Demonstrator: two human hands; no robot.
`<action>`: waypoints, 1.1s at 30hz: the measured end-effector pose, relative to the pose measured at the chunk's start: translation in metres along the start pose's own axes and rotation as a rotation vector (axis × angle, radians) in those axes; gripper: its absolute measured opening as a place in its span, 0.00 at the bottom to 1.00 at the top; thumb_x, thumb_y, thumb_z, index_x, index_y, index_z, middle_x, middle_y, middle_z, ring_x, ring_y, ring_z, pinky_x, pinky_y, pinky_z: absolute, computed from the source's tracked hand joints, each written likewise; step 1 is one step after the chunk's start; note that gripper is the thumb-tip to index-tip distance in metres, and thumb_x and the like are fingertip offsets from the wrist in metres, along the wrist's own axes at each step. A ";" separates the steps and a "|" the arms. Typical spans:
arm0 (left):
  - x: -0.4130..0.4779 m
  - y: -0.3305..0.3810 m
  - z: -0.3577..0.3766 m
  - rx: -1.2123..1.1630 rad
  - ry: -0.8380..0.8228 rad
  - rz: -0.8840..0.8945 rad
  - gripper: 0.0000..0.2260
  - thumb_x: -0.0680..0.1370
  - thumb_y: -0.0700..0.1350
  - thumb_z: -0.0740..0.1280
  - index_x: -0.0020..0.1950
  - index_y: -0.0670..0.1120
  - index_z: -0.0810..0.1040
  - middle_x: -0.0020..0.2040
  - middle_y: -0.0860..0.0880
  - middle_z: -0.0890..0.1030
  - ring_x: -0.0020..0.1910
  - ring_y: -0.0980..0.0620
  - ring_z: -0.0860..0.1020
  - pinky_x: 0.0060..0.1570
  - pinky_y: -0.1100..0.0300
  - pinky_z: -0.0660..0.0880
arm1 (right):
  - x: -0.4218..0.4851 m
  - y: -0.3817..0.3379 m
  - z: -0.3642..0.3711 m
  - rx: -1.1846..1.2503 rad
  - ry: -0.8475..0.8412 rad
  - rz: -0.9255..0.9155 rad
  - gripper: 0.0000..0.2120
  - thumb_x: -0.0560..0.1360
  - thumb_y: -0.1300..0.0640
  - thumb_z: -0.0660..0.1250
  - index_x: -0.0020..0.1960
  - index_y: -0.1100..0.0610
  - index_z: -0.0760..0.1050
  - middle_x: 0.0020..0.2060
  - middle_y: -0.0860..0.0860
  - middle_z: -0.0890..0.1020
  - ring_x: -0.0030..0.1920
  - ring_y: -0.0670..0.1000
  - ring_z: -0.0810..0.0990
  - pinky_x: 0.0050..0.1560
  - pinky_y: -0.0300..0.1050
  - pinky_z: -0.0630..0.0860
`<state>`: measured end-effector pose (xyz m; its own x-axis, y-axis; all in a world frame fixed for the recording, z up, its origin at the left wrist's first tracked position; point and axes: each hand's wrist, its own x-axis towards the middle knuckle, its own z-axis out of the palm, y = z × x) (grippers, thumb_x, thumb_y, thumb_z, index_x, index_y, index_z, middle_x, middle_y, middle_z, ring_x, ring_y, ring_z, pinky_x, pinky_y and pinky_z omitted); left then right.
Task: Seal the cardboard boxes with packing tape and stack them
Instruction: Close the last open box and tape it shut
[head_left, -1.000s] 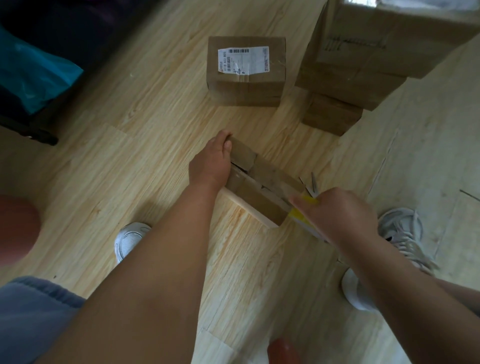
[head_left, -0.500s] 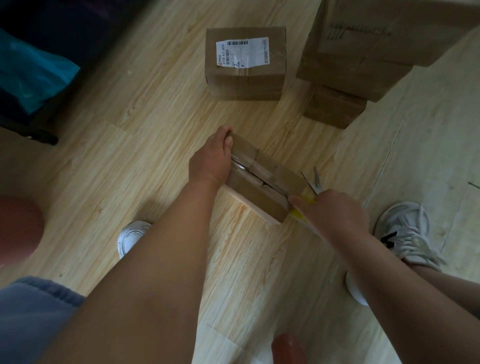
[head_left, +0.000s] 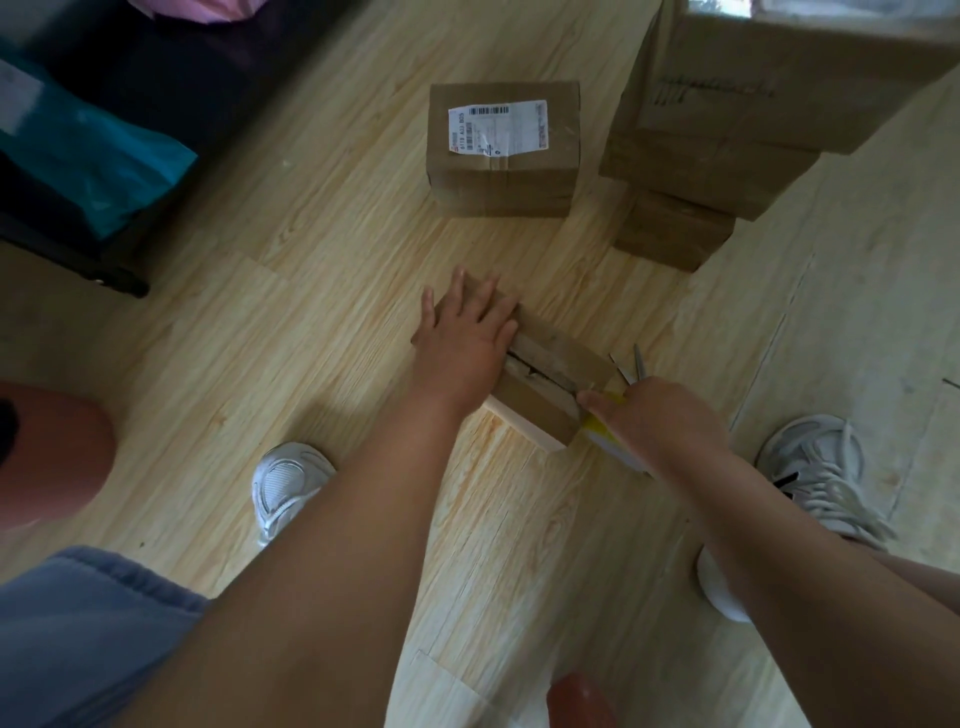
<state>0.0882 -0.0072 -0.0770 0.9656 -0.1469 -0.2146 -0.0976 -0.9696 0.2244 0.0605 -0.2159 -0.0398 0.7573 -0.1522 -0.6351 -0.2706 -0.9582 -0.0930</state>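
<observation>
On wood floor (head_left: 311, 338), small box (head_left: 561, 358); open boards left, labelled box (head_left: 501, 171) and stack (head_left: 727, 130) beyond.
Pressed under flat left hand (head_left: 462, 338); right hand (head_left: 665, 421) curled round yellow tool (head_left: 600, 434) at near corner; brown, seam gaping.

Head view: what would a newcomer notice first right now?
The left hand lies flat, fingers spread, on the small cardboard box at the centre of the wooden floor, while the right hand grips a yellow object at the box's near-right end. Behind them stand a labelled box and, to its right, a stack of boxes.
</observation>
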 end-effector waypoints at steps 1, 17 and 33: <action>-0.001 -0.002 0.001 0.014 0.000 0.002 0.22 0.85 0.55 0.44 0.80 0.56 0.55 0.82 0.53 0.49 0.80 0.46 0.39 0.76 0.43 0.36 | -0.001 -0.001 0.000 -0.010 0.000 -0.004 0.34 0.77 0.28 0.55 0.56 0.59 0.78 0.40 0.53 0.78 0.42 0.55 0.78 0.43 0.47 0.75; 0.006 0.020 0.006 0.107 0.034 -0.084 0.31 0.81 0.63 0.40 0.78 0.48 0.61 0.80 0.43 0.57 0.80 0.43 0.44 0.75 0.36 0.38 | 0.005 0.004 0.013 -0.009 0.029 -0.143 0.31 0.80 0.32 0.46 0.46 0.57 0.74 0.34 0.51 0.71 0.40 0.56 0.74 0.42 0.48 0.70; 0.001 0.027 0.013 0.108 0.038 0.025 0.26 0.83 0.58 0.43 0.76 0.50 0.64 0.80 0.45 0.57 0.80 0.44 0.46 0.75 0.37 0.39 | 0.004 0.004 0.012 0.020 -0.007 -0.152 0.28 0.81 0.35 0.46 0.46 0.57 0.72 0.34 0.51 0.71 0.41 0.56 0.74 0.43 0.52 0.70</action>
<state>0.0836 -0.0359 -0.0834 0.9707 -0.1660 -0.1739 -0.1454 -0.9814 0.1252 0.0551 -0.2174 -0.0514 0.7862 -0.0038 -0.6180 -0.1650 -0.9650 -0.2040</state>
